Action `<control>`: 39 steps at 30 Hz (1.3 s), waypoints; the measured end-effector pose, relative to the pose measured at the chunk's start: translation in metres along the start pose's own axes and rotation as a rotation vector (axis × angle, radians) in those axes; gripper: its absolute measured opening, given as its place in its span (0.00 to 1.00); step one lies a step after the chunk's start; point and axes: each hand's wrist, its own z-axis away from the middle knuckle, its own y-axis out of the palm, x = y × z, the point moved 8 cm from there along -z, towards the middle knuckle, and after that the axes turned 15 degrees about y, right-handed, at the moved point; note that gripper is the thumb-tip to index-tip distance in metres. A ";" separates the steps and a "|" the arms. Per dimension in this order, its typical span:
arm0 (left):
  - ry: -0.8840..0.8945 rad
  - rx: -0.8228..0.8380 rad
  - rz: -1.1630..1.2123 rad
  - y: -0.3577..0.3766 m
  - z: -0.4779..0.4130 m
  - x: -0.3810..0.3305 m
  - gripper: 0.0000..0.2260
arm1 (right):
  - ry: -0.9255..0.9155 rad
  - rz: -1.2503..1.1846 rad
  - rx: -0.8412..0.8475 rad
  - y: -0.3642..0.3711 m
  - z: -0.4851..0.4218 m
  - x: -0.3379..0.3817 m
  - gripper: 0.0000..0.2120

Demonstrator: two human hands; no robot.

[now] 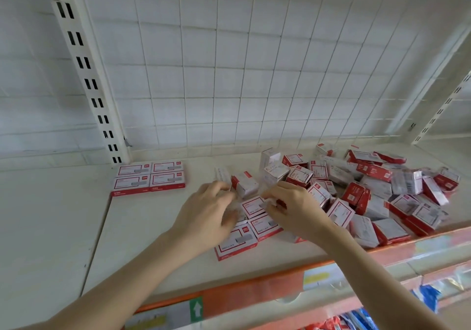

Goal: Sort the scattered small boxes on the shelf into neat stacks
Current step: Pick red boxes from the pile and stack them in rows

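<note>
Rail out front: orange price rail runs along the lip of the shelf, with a green arrow sticker on it. Some blue packets hang lower down, nothing to do with this job.
Hands: left hand and right hand are close together over the middle of the shelf, fingers bent down onto the boxes. The fingertips are a blur, so honestly can't tell if either one is gripping a box or just nudging.
Group in progress: right under the hands is a half-built group of flat red-and-white boxes, labels up, lying side by side. The edges aren't lined up, and the frontmost box sits a bit skewed.
Leftovers: loose pile on the right is the bulk of it, dozens of small boxes tipped every which way, some on edge, some face down. It touches the right side of the working group, and a few standing boxes lean just behind the hands.
Done so far: finished block at the back left, four boxes across the top, squared up nicely. Looks stacked, can't count the layers.
Progress guess: early days, I'd say. One tidy block, one started, most not sorted.
In the way: the pile crowds the working spot, so boxes could slide in.
Backdrop: white wire grid behind, slotted upright at left.
</note>
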 end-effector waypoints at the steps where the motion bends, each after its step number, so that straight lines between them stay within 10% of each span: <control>1: -0.012 0.014 0.020 0.001 0.001 -0.002 0.15 | -0.021 0.013 0.041 0.005 0.004 0.001 0.11; 39: -0.238 0.138 -0.070 0.005 0.048 -0.030 0.22 | -0.131 0.237 0.218 0.025 0.034 0.003 0.21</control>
